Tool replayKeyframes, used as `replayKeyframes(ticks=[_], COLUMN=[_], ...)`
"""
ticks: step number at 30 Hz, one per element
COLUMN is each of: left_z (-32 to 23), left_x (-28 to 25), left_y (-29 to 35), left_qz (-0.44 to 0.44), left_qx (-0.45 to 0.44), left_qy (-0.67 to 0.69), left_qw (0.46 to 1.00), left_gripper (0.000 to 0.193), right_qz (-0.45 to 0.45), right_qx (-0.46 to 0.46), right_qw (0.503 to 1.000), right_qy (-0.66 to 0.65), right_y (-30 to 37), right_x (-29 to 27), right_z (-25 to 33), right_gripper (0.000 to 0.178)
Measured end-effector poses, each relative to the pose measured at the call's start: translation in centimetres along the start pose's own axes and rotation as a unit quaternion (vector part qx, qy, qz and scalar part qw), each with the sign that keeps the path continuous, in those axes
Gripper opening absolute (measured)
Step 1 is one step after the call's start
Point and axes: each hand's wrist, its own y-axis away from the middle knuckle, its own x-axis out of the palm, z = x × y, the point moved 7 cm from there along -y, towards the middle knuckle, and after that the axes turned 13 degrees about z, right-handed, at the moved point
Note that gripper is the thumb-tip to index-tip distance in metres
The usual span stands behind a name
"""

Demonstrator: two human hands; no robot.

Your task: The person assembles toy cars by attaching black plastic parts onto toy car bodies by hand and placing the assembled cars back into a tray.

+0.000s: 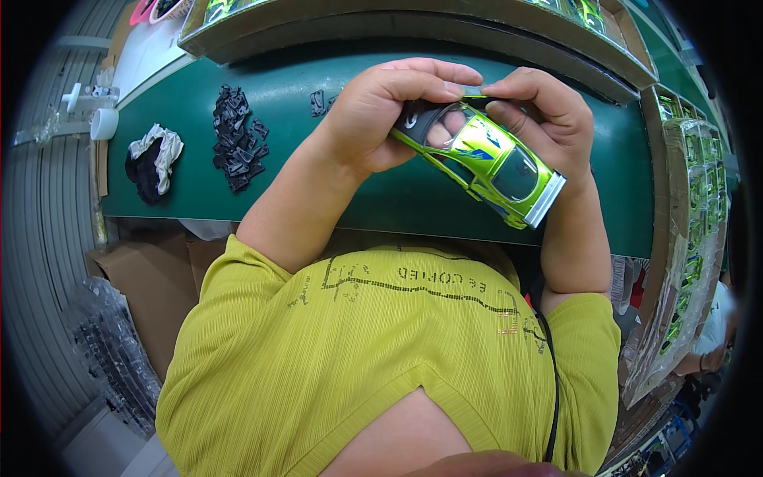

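A lime-green toy car body shell (486,143) with blue markings, a black hood and a silver rear wing is held up over the green table, tilted with its rear toward the lower right. My left hand (362,107) grips the hood end, and fingertips show through the windshield opening from inside the shell. On the far side, my right hand (552,119) has its thumb and index finger at the shell's side edge near the windshield. Both hands' fingertips nearly meet there. Anything small between them is hidden.
A pile of small black plastic parts (237,143) lies left on the green table (294,187), with a few more parts (318,103) nearer my left hand. Black and white cloths (159,155) sit far left. Cardboard trays (413,36) border the back and right (671,191). Another person (715,322) is at right.
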Motion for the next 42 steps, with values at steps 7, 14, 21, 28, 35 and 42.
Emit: replayKeyframes(ticks=[7,14,21,28,35,42], left_z=[-1.4,-4.1,-4.0,-4.4,-3.7,-2.5], left_x=[-2.6,-3.1,-3.3,-2.7,-1.9,-0.9], left_y=[0.6,2.1,2.2,2.3,2.2,1.5], left_qz=[-0.231,-0.346,-0.339,-0.355,-0.327,-0.296], left_qx=[0.074,0.229,0.266,0.288,0.301,0.296], left_qy=[-0.094,-0.216,-0.295,-0.240,-0.189,-0.227], left_qw=[0.966,0.884,0.853,0.856,0.875,0.879], left_gripper=[0.031,0.018,0.017,0.022,0.018,0.019], right_qz=[-0.128,-0.081,-0.005,0.028,-0.061,0.046], right_qx=[0.104,-0.013,0.047,0.161,0.339,0.235], right_qw=[0.977,0.985,0.972,0.982,0.787,0.650], right_qy=[-0.135,0.150,0.230,-0.097,-0.512,-0.721], right_y=[0.2,0.2,-1.2,0.2,1.3,0.6], right_x=[-1.9,0.0,3.5,4.6,7.5,9.7], right_z=[-3.4,2.7,2.2,-0.2,-4.6,-2.8], right_gripper=[0.020,0.009,0.020,0.028,0.028,0.030])
